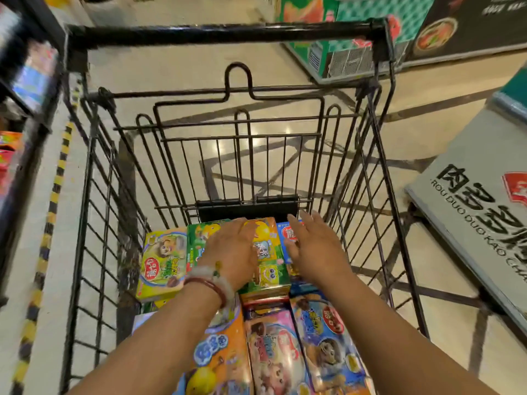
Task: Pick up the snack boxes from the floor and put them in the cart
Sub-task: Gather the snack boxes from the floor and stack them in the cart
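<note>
Nearest, inside the black wire cart (94, 252): three snack boxes lying flat side by side, an orange box (216, 357), a pink box (273, 354) and a blue box (328, 337), long axes running away from the viewer toward the cart's far end. Beyond them, a second row stacked higher: a yellow-green box (162, 263) at left, tilted slightly, a green box (196, 240) and an orange-and-green box (269, 260) in the middle, long axes likewise front to back. Over that far row, both forearms reaching forward. Left hand (231, 252), beaded bracelets at the wrist, palm down and fingers straight, resting flat on the middle boxes. Right hand (312, 249) spread wide, fingers extended, gripping nothing, perhaps just brushing a red-and-blue box (291, 238) beneath, though contact unclear. Past the hands, the folded child-seat flap (248, 209) and the handle bar (222, 32). To the right, a grey freezer lid (467, 178) with printed lettering.
</note>
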A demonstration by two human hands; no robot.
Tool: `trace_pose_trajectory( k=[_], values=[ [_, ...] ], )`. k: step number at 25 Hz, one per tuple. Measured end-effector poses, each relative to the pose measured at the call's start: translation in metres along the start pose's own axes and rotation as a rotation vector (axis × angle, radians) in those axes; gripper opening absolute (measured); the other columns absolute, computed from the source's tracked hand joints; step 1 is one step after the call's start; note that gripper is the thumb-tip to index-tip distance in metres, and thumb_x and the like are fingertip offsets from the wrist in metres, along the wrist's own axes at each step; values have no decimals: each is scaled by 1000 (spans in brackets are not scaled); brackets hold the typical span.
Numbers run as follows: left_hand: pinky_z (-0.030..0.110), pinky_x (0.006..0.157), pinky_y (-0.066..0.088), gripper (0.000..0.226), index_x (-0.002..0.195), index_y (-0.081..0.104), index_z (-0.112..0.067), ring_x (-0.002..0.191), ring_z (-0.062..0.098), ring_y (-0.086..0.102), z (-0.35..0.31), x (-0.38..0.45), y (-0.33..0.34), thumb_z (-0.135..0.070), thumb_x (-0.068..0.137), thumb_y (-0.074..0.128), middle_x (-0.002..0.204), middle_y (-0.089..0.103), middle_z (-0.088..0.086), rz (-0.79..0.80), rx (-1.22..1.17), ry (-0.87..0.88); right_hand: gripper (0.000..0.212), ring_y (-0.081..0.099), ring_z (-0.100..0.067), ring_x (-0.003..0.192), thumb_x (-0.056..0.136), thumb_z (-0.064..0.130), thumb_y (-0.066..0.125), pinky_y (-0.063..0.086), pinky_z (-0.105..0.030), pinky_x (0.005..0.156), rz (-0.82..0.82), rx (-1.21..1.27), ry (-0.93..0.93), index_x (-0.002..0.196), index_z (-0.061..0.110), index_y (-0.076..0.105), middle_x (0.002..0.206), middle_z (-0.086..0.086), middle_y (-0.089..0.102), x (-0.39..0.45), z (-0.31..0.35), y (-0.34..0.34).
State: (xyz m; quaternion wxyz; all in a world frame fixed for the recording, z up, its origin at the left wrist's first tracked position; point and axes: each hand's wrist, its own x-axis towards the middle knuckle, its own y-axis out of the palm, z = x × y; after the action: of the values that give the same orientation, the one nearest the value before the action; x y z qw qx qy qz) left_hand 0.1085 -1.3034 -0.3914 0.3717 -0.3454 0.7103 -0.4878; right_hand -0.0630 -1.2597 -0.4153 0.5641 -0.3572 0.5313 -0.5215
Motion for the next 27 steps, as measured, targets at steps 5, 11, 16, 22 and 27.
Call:
trace_pose_trajectory(
  k=[5, 11, 16, 22, 27],
  values=[
    [41, 113, 16, 69, 141, 34, -33, 137, 14, 27, -1, -78, -98, -70, 83, 22, 148, 34, -9, -108, 137, 32, 69, -1, -28, 147, 92, 56, 43, 2, -47, 116, -129, -92, -137, 151, 31, 17, 160, -2, 8, -63, 49, -101],
    [41, 116, 13, 102, 145, 29, -35, 142, 14, 19, -9, -214, -219, -77, 56, 3, 154, 25, -7, -283, 251, 63, 85, 8, -21, 146, 82, 73, 42, 9, -37, 116, -252, -118, -369, 151, 34, 11, 160, 2, 8, -187, 110, -234],
    [45, 114, 18, 102, 143, 35, -35, 140, 18, 26, -14, -333, -266, -84, 55, 17, 153, 30, -6, -371, 269, -66, 113, 3, -20, 146, 53, 93, -6, -1, -40, 117, -209, -194, -501, 151, 38, 6, 161, 4, 4, -288, 140, -265],
    [41, 116, 13, 115, 148, 17, -39, 144, 14, 14, -53, -446, -264, -94, 48, -2, 157, 15, -9, -433, 279, -250, 111, 2, -22, 146, 55, 92, -6, -3, -38, 117, -285, -207, -701, 151, 38, 4, 161, 1, 5, -362, 147, -266],
    [38, 116, 9, 127, 148, 13, -40, 144, 12, 9, -102, -530, -241, -94, 38, -23, 158, 9, -12, -439, 249, -411, 99, 12, -18, 142, 63, 82, 4, 5, -29, 112, -319, -186, -882, 151, 38, 10, 159, 2, 13, -411, 145, -265]
  ],
)
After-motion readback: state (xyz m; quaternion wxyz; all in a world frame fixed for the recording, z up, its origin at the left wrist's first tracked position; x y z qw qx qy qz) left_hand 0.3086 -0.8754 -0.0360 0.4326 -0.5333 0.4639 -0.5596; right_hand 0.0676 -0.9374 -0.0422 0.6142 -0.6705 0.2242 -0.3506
